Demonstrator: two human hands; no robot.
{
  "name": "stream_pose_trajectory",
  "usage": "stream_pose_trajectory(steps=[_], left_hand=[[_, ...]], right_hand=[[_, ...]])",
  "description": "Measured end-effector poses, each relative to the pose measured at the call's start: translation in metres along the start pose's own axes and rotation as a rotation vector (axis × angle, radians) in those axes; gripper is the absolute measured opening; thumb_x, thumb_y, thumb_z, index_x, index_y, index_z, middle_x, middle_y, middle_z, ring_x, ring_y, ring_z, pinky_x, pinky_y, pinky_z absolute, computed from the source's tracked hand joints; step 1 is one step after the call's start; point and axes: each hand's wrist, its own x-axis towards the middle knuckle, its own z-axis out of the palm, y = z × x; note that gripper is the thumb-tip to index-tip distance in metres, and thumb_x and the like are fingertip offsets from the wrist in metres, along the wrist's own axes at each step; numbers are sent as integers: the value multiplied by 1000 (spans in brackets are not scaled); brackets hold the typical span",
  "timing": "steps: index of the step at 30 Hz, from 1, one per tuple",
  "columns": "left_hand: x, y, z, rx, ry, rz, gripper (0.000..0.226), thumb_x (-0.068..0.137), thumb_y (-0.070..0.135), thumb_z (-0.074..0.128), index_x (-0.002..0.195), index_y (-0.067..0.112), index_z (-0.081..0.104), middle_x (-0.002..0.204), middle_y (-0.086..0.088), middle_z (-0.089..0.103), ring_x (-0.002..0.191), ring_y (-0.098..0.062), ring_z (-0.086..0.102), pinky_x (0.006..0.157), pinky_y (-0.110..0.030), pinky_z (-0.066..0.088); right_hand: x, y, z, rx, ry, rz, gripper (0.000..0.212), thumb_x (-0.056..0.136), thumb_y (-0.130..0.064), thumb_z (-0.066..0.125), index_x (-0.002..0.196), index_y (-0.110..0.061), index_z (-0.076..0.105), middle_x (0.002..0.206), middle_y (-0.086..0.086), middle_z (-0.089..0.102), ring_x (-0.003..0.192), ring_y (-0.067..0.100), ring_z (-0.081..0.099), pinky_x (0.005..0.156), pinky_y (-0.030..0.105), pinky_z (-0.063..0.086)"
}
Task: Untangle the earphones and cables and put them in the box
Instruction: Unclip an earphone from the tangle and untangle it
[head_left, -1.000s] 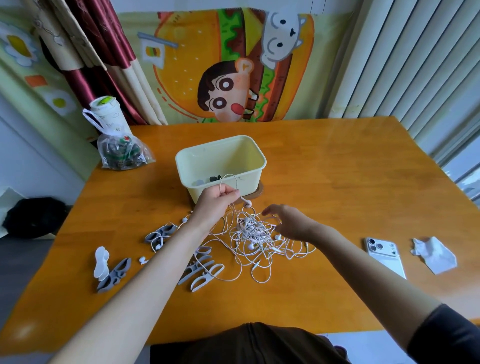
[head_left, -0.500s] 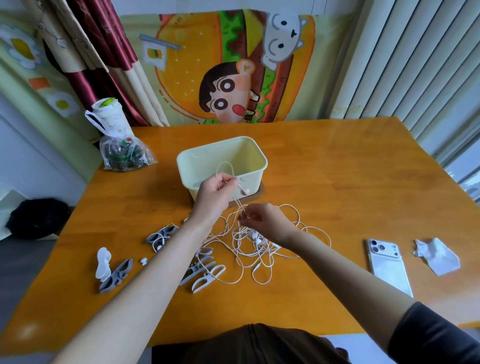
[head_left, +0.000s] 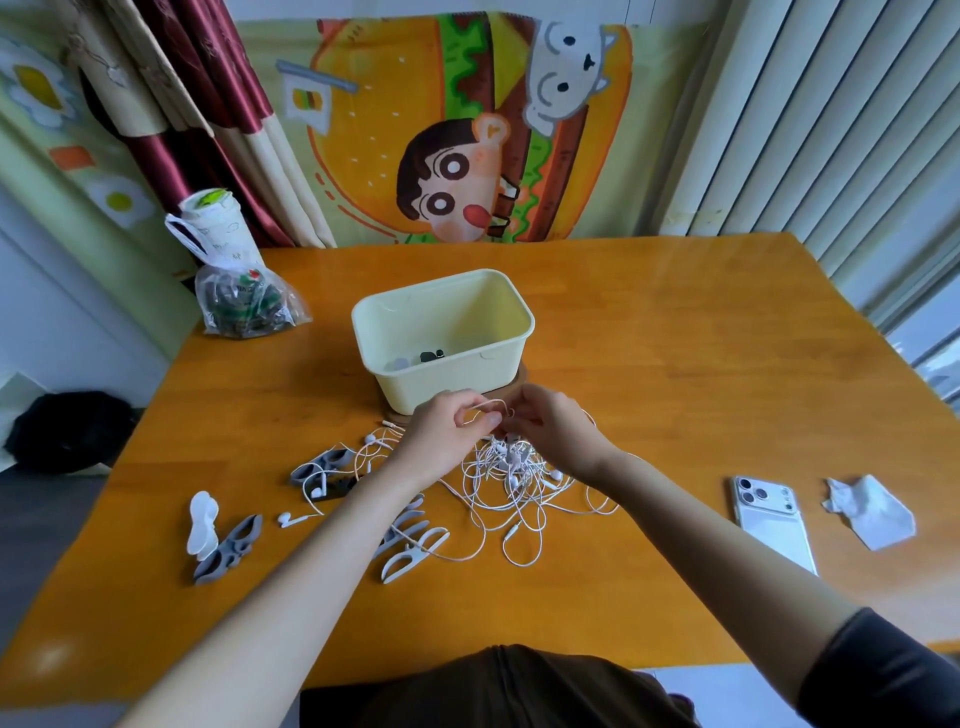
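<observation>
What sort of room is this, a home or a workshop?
Most likely a home, perhaps a dining corner: a wooden table, a cartoon wall hanging behind it, and tied-back curtains at the left.

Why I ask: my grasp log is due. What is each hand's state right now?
Left hand: closed, pinching a loop of white earphone cable.
Right hand: closed, pinching the same loop above the tangle.

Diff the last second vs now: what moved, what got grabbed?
The right hand left the tangled white earphone cables and moved up-left to meet the left hand in front of the pale yellow plastic box; both now pinch one cable loop. Box, white phone and grey cable clips stayed put.
</observation>
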Motion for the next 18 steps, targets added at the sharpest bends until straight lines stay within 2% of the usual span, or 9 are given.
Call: stream_pose_trajectory(steps=[2,5,8,11,14,16,18], left_hand=[[-2,2,0,-64,59,5,9,90,28,62,91,20,67,55,12,38,57,-7,37,52,-16,32],[-2,5,-1,-122,101,26,7,89,26,65,82,24,65,47,15,43,53,-6,36,50,-14,29],[-1,6,-1,-149,128,23,12,89,24,64,84,14,70,60,7,54,59,-10,44,56,-20,37],[0,8,-4,-233,155,-15,14,90,20,62,89,10,71,71,0,64,67,-8,54,60,-13,42],[0,8,-6,-312,181,-62,13,91,18,60,87,9,69,79,-12,66,72,-15,56,65,-19,45],[-1,9,-4,-341,205,-71,12,91,17,60,83,12,68,83,-12,67,78,-23,58,71,-28,49],[-2,11,-2,-362,226,-79,13,90,16,59,79,15,65,81,-10,66,82,-27,60,75,-34,51]], right_hand=[[-1,0,-1,-12,-22,3,9,89,-7,60,97,-8,57,89,3,71,72,0,64,65,7,46],[-2,1,1,-5,-30,5,12,90,-6,58,102,-9,57,92,0,71,79,1,64,67,3,45],[-3,2,3,13,-23,8,16,92,-5,56,108,-8,59,97,1,71,88,5,66,74,6,48],[-4,2,1,25,-16,0,20,93,-6,54,111,-9,62,99,0,71,94,8,67,80,11,50],[-3,2,-2,34,29,15,20,92,-7,54,108,-10,66,99,0,71,90,8,67,82,22,53],[-2,1,-4,91,91,82,16,90,-6,53,98,-10,67,92,2,72,83,12,67,78,30,56],[-1,-3,-4,113,160,138,13,89,-7,53,90,-10,66,82,2,71,78,18,67,73,32,58]])
